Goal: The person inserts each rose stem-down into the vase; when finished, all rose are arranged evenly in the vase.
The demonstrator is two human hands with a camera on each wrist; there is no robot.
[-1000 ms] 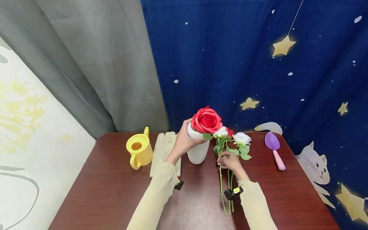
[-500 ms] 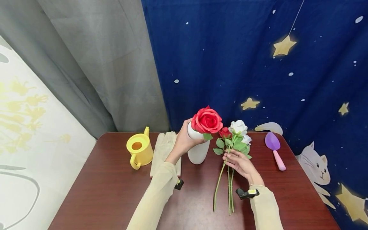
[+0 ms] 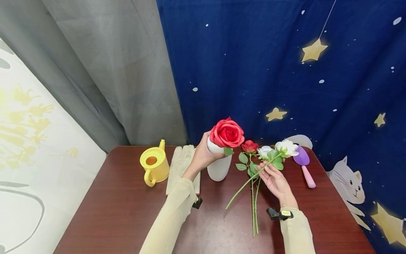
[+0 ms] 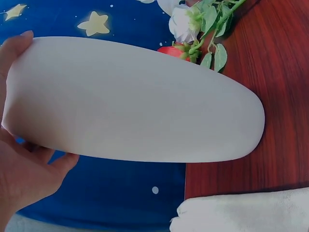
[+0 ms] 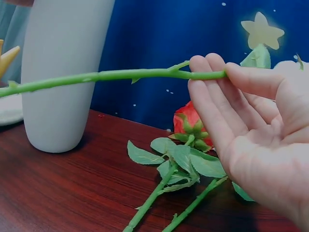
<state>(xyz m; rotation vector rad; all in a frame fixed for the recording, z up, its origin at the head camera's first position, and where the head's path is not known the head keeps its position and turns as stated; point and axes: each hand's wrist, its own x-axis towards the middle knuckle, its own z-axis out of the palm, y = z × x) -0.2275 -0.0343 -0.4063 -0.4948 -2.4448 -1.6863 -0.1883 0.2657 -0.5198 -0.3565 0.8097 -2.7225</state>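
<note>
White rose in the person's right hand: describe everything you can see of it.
The rose has layered white petals, green leaves close below them, and a long, thin green stem with thorn-like nubs. It looks artificial, perhaps fabric and plastic. The right hand pinches the stem between thumb and fingertips below the leaves. In the head view it slants over the table, bloom toward the far right, stem end toward the near left. Whether the bloom touches anything is unclear.

The large red rose [image 3: 227, 133] hides the mouth of the vase [image 3: 219, 170]; the head view crops both sleeves [image 3: 171, 218].
</note>
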